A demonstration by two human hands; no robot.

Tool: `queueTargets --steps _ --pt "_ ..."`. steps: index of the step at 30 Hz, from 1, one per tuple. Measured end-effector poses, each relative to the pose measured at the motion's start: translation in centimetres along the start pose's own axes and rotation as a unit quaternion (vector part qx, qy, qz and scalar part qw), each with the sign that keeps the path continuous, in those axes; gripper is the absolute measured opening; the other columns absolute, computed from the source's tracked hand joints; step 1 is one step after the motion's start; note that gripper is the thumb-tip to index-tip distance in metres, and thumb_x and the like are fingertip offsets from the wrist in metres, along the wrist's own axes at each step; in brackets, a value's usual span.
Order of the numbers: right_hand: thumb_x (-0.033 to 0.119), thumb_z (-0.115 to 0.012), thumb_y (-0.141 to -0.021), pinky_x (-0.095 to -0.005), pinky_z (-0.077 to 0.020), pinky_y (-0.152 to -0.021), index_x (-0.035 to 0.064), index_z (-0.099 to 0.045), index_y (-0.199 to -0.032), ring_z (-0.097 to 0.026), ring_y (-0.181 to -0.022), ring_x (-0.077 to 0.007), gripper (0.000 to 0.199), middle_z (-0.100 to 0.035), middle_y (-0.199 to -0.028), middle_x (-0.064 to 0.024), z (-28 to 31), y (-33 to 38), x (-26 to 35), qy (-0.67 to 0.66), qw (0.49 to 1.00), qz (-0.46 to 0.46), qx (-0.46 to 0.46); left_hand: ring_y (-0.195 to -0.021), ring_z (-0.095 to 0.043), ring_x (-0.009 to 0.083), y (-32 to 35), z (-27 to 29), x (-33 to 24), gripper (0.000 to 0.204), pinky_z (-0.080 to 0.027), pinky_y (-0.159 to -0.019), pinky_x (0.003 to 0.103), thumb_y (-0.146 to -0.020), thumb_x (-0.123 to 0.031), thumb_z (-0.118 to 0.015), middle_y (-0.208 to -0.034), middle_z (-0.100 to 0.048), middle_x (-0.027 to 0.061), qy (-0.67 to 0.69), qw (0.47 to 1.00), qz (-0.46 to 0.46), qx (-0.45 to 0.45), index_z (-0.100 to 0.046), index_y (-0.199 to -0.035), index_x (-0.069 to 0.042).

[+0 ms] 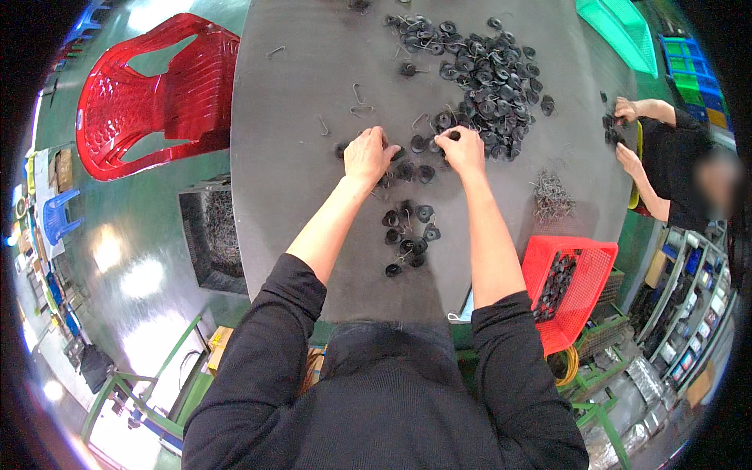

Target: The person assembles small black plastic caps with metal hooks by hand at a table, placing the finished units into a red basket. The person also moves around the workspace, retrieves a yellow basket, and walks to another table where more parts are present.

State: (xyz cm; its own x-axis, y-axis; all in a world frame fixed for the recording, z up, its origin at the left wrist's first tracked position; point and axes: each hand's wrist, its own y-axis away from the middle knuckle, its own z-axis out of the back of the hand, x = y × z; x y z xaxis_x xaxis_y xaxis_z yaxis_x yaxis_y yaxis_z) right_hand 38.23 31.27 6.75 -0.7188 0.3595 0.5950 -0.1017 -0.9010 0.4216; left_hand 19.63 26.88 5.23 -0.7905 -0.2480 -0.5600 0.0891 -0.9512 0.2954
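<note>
Your hands work small black discs at the middle of the grey table.
Your right hand [462,150] has its grip pinched on a black disc [453,135] beside the big pile of discs [489,78]; your left hand [368,154] rests curled over other discs, its grip unclear. A smaller cluster [407,235] lies nearer you on the table [298,78], wire hooks [551,196] and a red basket [580,282] to the right.

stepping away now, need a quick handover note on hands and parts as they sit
Left hand: on the table, fingers down among black round parts; grip unclear.
Right hand: pinching a small black part at the fingertips.
Big pile of black round parts ahead to the right; a smaller cluster between the forearms, with wire hooks on several.
Loose wire hooks right; red basket holds more parts.
Big pile remains.
</note>
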Motion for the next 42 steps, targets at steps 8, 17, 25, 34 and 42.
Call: queueTargets --steps 8,17,25,34,42 --pt "0.018 -0.068 -0.075 -0.0225 -0.0402 -0.047 0.0047 -0.064 -0.081 -0.056 -0.054 -0.0105 0.015 -0.061 -0.067 -0.0022 2.1 4.0 -3.5 -0.286 0.952 -0.091 0.064 -0.079 -0.060 0.0272 0.3 -1.2 -0.9 0.034 -0.048 -0.066 0.038 -0.069 -0.026 -0.074 -0.089 -0.059 0.0100 0.038 0.999 -0.008 0.027 -0.057 -0.089 -0.005" --pt "0.022 -0.063 -0.082 -0.0185 -0.0336 -0.043 0.0074 -0.058 -0.090 -0.054 -0.061 -0.0081 0.018 -0.059 -0.077 0.0000 2.6 4.9 -2.3 -0.505 0.831 -0.087 0.215 -0.067 -0.055 0.0078 1.6 3.5 1.5 0.021 -0.041 -0.053 0.021 -0.084 -0.029 -0.063 -0.082 -0.059 -0.0009 0.679 0.670 0.230 0.195 -0.058 -0.078 -0.010" --pt "0.028 -0.073 -0.070 -0.0374 -0.0497 -0.067 0.0031 -0.059 -0.093 -0.063 -0.078 -0.0285 0.037 -0.063 -0.088 -0.0121 -3.9 0.7 0.1 0.159 0.981 0.111 -0.005 -0.087 -0.061 0.0277 3.8 -2.4 -2.0 0.044 -0.048 -0.073 0.039 -0.068 -0.034 -0.074 -0.089 -0.063 0.0120 -0.051 0.998 -0.012 0.037 -0.055 -0.099 -0.008" --pt "0.022 -0.066 -0.082 -0.0163 -0.0257 -0.037 0.0095 -0.061 -0.084 -0.050 -0.053 -0.0028 0.013 -0.058 -0.070 0.0027 1.6 5.7 -4.0 -0.530 0.819 -0.104 0.191 -0.059 -0.047 0.0059 4.1 1.6 1.1 0.022 -0.037 -0.052 0.022 -0.077 -0.021 -0.071 -0.063 -0.047 -0.0044 0.350 0.900 0.074 0.250 -0.054 -0.077 -0.007" --pt "0.024 -0.074 -0.068 -0.0340 -0.0463 -0.066 0.0105 -0.059 -0.088 -0.061 -0.077 -0.0222 0.029 -0.064 -0.083 -0.0071 -2.8 5.2 -3.0 0.073 0.993 0.070 0.055 -0.059 -0.045 0.0058 5.2 5.8 7.6 0.024 -0.034 -0.049 0.020 -0.085 -0.032 -0.060 -0.077 -0.053 0.0019 0.719 0.672 0.100 0.148 -0.053 -0.085 -0.009"
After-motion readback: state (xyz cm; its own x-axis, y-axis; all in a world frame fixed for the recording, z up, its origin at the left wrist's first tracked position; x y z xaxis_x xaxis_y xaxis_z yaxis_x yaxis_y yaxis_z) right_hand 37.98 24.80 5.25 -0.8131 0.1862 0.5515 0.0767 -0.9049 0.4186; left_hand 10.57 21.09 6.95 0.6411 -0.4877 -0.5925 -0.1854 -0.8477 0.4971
